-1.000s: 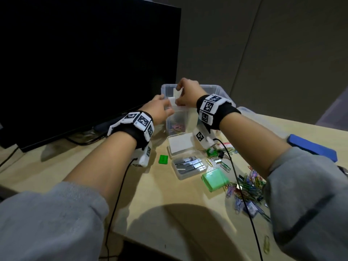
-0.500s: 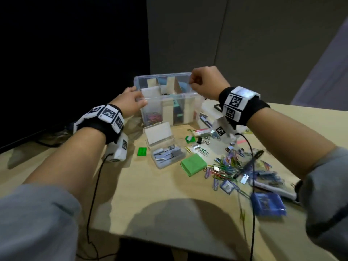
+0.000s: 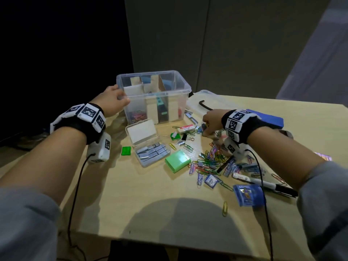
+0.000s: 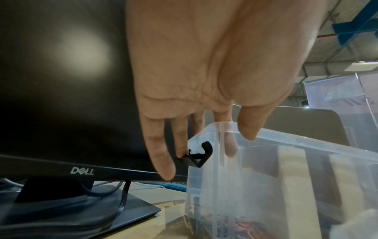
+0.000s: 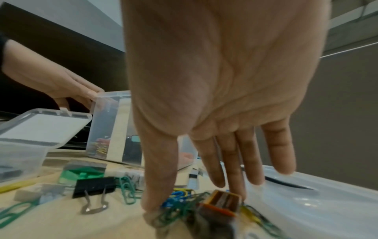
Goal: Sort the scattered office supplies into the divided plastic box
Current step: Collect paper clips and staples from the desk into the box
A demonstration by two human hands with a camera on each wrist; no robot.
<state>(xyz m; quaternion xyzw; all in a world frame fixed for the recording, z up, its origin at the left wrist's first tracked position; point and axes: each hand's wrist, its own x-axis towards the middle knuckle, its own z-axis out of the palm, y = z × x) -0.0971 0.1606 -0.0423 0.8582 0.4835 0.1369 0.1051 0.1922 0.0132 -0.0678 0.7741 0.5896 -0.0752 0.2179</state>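
Observation:
The divided plastic box (image 3: 180, 90) is clear with cardboard partitions and stands at the back of the table; coloured clips lie in its left compartment. My left hand (image 3: 120, 95) holds its near left corner, thumb on the front rim, fingers (image 4: 161, 161) down the side wall. My right hand (image 3: 205, 129) reaches down just right of the box. Its straight thumb and fingers (image 5: 235, 182) touch a tangle of paper clips (image 5: 180, 205) and a small orange-edged box (image 5: 223, 203), with nothing pinched. A larger pile of paper clips (image 3: 212, 161) lies nearer me.
In front of the box lie an open clear case of staples (image 3: 150, 153), a green box (image 3: 177, 161), a black binder clip (image 5: 94, 186), a marker (image 3: 263, 183) and a blue packet (image 3: 248, 194). The box lid (image 3: 212, 100) and a blue notebook (image 3: 267, 119) lie right. A monitor (image 4: 61, 80) stands left.
My right hand left the box's rim and dropped to the clips on the table right of it. My left hand stayed at the box's left corner. The head view swung right.

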